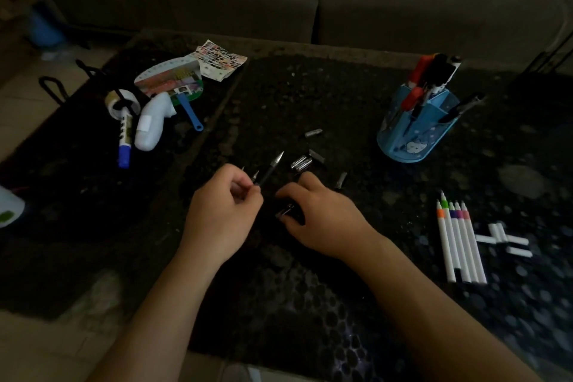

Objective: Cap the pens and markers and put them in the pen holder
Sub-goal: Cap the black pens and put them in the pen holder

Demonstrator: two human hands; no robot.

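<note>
**A:** What's at the far left?

**B:** A white marker with a blue cap [124, 146] lies there, capped, well apart from the holder.

**A:** And the hands?

**B:** The left hand [221, 208] pinches a bunch of slim black pens [269, 169], with their bare tips pointing away. The right hand [322, 214] is curled low on the dark table [310, 288]. Its fingers are round what I take to be a small dark cap [286, 210] with a metal clip, though the light is dim.

**A:** How should the capping go?

**B:** Fan one pen clear of the bunch so its tip stands alone. Bring the cap in line with the barrel and push straight until it seats. The loose dark caps [300, 163] lie just beyond the right hand, within easy reach.

**A:** Then?

**B:** The blue plastic pen holder [412, 133] stands far right and already holds several pens, so drop each one in tip down. Near right lie five white markers with coloured collars [459, 242], uncapped. Their short white caps [502, 237] are just beside them.
</note>
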